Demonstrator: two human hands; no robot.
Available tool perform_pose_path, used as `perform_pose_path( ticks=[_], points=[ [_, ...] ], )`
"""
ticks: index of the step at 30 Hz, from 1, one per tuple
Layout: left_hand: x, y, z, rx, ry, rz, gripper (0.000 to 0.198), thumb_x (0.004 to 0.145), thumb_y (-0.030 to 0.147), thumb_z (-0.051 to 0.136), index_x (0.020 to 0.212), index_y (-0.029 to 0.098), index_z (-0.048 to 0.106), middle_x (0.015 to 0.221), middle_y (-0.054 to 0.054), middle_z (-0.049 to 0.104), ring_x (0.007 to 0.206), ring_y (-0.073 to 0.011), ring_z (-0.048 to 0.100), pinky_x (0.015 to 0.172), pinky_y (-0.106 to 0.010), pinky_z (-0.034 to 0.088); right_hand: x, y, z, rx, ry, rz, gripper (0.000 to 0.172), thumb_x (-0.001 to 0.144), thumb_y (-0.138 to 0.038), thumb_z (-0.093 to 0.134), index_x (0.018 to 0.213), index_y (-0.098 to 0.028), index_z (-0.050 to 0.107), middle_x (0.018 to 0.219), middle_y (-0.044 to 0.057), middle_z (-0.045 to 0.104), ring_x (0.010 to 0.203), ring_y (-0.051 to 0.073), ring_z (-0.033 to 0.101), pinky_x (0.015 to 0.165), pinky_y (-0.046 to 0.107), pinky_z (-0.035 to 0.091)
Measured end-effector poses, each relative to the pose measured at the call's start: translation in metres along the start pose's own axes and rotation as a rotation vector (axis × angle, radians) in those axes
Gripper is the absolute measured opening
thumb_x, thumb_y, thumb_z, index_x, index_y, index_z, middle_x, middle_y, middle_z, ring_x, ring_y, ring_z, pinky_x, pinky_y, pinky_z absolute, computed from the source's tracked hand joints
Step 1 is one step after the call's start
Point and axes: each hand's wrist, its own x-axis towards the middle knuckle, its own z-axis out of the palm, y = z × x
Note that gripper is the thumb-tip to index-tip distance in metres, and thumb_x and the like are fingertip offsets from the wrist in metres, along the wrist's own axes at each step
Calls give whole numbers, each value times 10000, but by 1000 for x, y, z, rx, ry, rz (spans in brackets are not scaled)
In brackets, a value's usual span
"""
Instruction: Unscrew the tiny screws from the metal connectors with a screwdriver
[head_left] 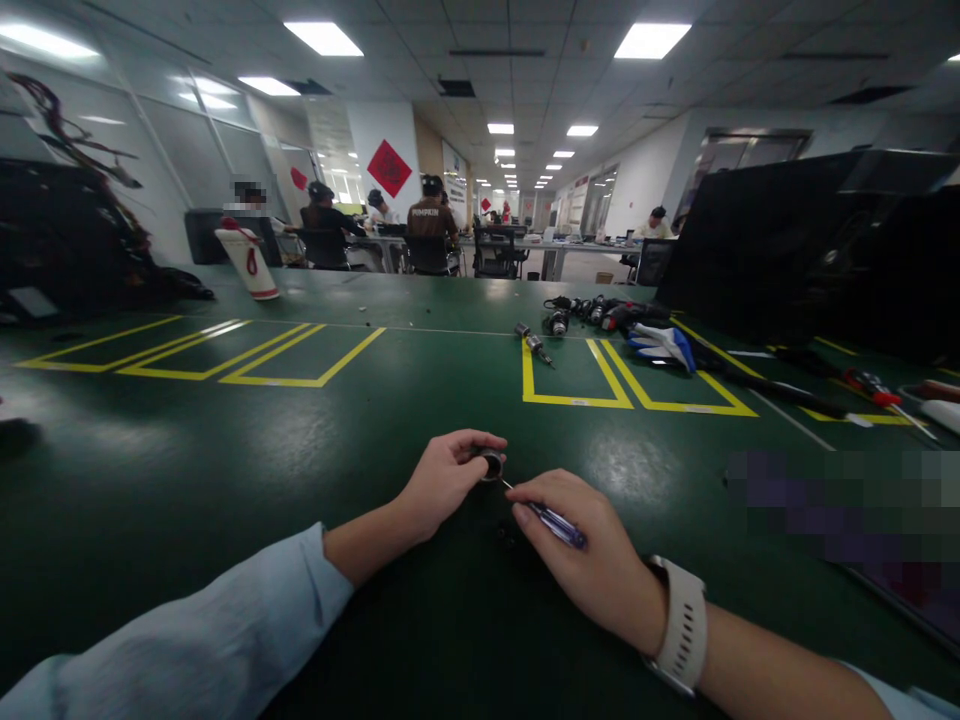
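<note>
Over the green table, my left hand (pixel 450 475) is closed around a small round metal ring-like part (pixel 491 464), its dark opening turned toward me. My right hand (pixel 581 540) grips a screwdriver (pixel 556 525) with a translucent purple handle. The thin shaft points up and left, and its tip meets the lower edge of the round part; whether it goes inside I cannot tell. Below the hands, small dark pieces (pixel 505 536) lie on the tabletop, too dim to name.
Yellow tape frames (pixel 577 402) mark the green table (pixel 315 480). A metal tool part (pixel 534 345), blue-white gloves (pixel 661 346) and a red-handled screwdriver (pixel 874 388) lie on the right. A white cup (pixel 251 265) stands back left. Several people sit at desks beyond.
</note>
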Motion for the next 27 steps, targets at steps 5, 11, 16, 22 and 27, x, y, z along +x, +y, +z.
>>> perform_pose_path(
  ticks=[5, 11, 16, 22, 27],
  points=[
    [0, 1, 2, -26, 10, -6, 254, 666, 69, 577, 894, 135, 668, 959, -76, 693, 884, -187, 640, 829, -335, 497, -1, 1, 1, -61, -2, -23, 205, 816, -135, 513, 941, -218, 653, 870, 48, 689, 838, 197, 608, 766, 372, 474],
    [-1, 1, 4, -41, 18, -13, 274, 652, 69, 586, 906, 128, 670, 939, -76, 697, 880, -192, 636, 833, -359, 500, -4, -1, 1, -151, -24, -127, 220, 797, -97, 512, 944, -206, 633, 858, 40, 682, 834, 197, 590, 780, 380, 451],
    [0, -1, 4, -55, 20, -9, 270, 644, 77, 590, 897, 124, 673, 959, -78, 694, 893, -191, 634, 833, -351, 501, -5, -2, 2, -200, -41, -166, 220, 800, -94, 493, 944, -191, 628, 851, 53, 675, 829, 202, 582, 774, 380, 444],
    [0, 0, 3, -45, 35, -8, 282, 641, 63, 578, 899, 125, 675, 963, -79, 695, 902, -196, 634, 834, -351, 502, -4, 1, 1, -178, -36, -175, 200, 800, -103, 498, 925, -192, 626, 830, 47, 674, 811, 188, 593, 761, 366, 445],
    [-1, 2, 4, -53, 30, -24, 285, 646, 58, 575, 903, 125, 677, 935, -80, 701, 902, -196, 638, 838, -344, 500, -3, 1, 0, -193, -27, -181, 210, 803, -106, 493, 942, -192, 625, 845, 51, 678, 824, 191, 596, 768, 372, 450]
  ],
)
